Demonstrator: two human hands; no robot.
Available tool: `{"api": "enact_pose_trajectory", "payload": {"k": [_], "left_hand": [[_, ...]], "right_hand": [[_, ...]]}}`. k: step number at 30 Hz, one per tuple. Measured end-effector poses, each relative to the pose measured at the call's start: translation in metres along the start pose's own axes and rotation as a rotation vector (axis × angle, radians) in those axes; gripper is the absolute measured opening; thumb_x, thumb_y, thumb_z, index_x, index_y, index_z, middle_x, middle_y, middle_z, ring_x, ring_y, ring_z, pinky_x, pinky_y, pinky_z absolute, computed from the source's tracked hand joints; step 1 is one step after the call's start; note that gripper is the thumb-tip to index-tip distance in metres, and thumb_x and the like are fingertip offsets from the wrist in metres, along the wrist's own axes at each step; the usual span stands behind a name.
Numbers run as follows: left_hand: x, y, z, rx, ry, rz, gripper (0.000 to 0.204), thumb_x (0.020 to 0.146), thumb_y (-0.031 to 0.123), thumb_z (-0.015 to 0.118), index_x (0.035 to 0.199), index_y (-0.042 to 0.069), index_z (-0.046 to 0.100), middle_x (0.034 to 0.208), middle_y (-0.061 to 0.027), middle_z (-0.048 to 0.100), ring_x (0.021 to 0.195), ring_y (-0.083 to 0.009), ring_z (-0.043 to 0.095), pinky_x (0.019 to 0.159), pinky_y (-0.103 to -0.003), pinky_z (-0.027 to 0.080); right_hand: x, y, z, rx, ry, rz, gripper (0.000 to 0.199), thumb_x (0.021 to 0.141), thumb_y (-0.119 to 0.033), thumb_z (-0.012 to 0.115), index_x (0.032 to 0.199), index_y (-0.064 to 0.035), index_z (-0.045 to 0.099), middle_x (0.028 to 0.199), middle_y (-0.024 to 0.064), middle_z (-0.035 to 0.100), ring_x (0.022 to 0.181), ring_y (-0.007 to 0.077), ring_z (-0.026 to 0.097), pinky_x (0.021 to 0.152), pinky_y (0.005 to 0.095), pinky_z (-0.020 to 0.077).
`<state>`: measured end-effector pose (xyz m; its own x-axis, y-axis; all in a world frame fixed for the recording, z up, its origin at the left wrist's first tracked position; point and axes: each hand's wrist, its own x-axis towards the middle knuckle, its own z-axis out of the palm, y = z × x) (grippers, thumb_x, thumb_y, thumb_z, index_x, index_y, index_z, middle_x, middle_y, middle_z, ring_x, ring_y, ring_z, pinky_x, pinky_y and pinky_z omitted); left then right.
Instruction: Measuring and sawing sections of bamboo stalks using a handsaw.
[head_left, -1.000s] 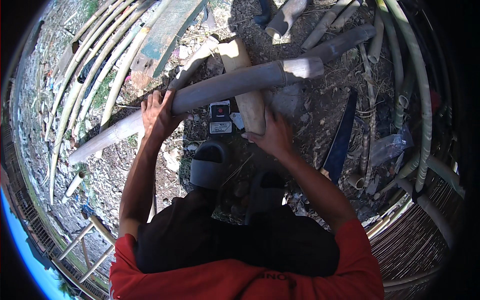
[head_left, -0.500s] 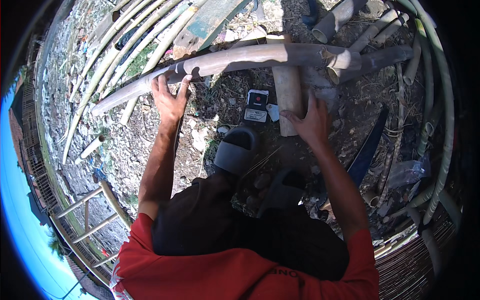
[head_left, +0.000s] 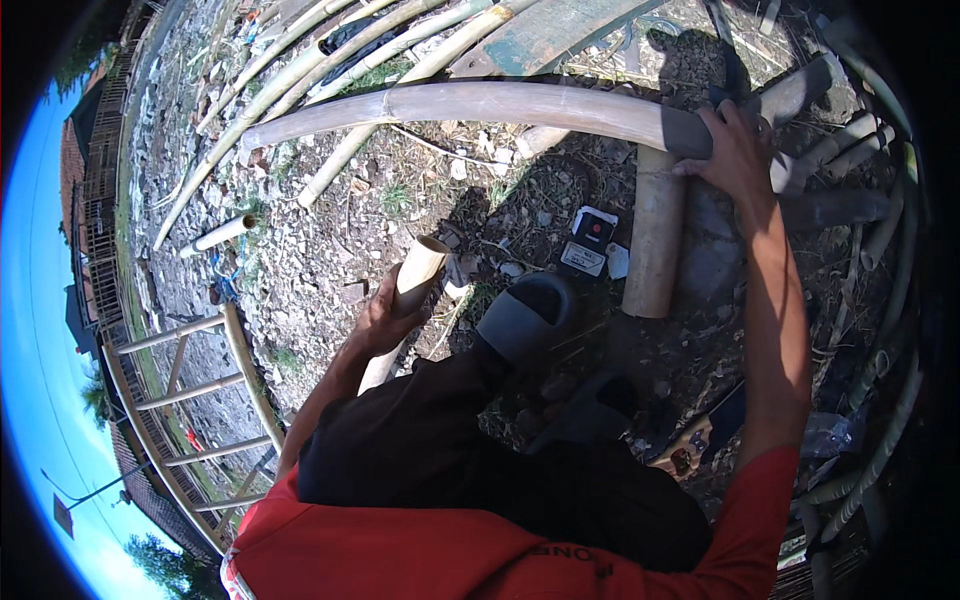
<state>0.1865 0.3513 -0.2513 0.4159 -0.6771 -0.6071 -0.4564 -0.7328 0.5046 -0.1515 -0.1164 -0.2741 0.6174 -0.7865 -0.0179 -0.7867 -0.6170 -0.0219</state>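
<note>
A long, slightly curved bamboo pole [head_left: 500, 103] lies crosswise in front of me. Near its right end, my right hand [head_left: 738, 155] grips it from above, fingers over the far side and thumb on the near side. A thick bamboo section [head_left: 655, 240] lies under that end, pointing toward me. My left hand [head_left: 382, 318] is closed around a short bamboo piece [head_left: 420, 272], its hollow cut end tilted up and away from me. Part of this piece is hidden by the hand and my leg.
A small black-and-white box [head_left: 595, 230] lies near my grey slipper [head_left: 525, 315]. Bamboo poles [head_left: 270, 95] and a greenish board [head_left: 560, 38] lie at the far side. More cut bamboo [head_left: 835, 145] is piled at right. A bamboo ladder [head_left: 205, 405] stands at left.
My left hand has left the long pole and come nearer me, now holding the short bamboo piece. My right hand has moved from the thick section to the pole's right end. The view has shifted.
</note>
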Motion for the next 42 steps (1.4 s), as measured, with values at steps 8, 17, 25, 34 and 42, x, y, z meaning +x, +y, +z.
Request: {"api": "enact_pose_trajectory", "payload": {"k": [8,17,25,34,42], "left_hand": [[-0.049,-0.084,0.011,0.002,-0.058,-0.08,0.105,0.086,0.032,0.084,0.164,0.007,0.019,0.142,-0.0352,0.056,0.13,-0.0502,0.059,0.106,-0.055,0.05],[0.024,-0.037,-0.021,0.429,0.713,0.2,0.141,0.072,0.071,0.085,0.167,0.004,0.006,0.155,-0.0367,0.026,0.145,-0.0526,0.028,0.116,-0.065,0.036],[0.131,0.04,0.003,0.386,0.642,0.326,0.107,0.077,0.066,0.085,0.161,0.018,0.039,0.165,-0.0268,0.022,0.153,-0.0439,0.02,0.121,-0.068,0.014],[0.117,0.068,0.02,0.409,0.623,0.355,0.109,0.073,0.038,0.096,0.163,0.019,0.038,0.156,-0.0354,0.023,0.145,-0.0516,0.025,0.117,-0.066,0.027],[0.088,0.149,0.064,0.254,0.441,0.901,0.049,0.089,0.005,0.081,0.134,0.004,0.062,0.133,-0.023,0.059,0.125,-0.0423,0.058,0.104,-0.051,0.048]], "right_hand": [[-0.043,-0.016,-0.004,0.203,0.108,-0.247,0.085,0.056,-0.033,0.099,0.128,-0.0043,0.064,0.121,0.0127,0.068,0.115,0.035,0.065,0.095,0.0504,0.0496],[-0.094,-0.073,-0.004,0.324,-0.156,-0.277,0.085,0.054,-0.032,0.1,0.128,-0.0062,0.066,0.118,0.0116,0.064,0.114,0.0332,0.062,0.098,0.0508,0.0476],[-0.062,-0.075,0.0,0.301,0.037,-0.144,0.091,0.051,-0.04,0.1,0.131,-0.0091,0.07,0.119,0.0113,0.059,0.121,0.0324,0.058,0.106,0.0517,0.0435],[-0.1,-0.077,0.003,0.407,0.364,-0.198,0.068,0.066,-0.038,0.094,0.123,-0.0073,0.073,0.111,0.0088,0.064,0.109,0.0309,0.063,0.1,0.0484,0.0489],[-0.125,-0.138,0.066,0.506,0.066,-0.088,0.051,0.091,-0.027,0.072,0.134,-0.0001,0.065,0.133,0.023,0.06,0.127,0.0421,0.057,0.105,0.05,0.0504]]}}
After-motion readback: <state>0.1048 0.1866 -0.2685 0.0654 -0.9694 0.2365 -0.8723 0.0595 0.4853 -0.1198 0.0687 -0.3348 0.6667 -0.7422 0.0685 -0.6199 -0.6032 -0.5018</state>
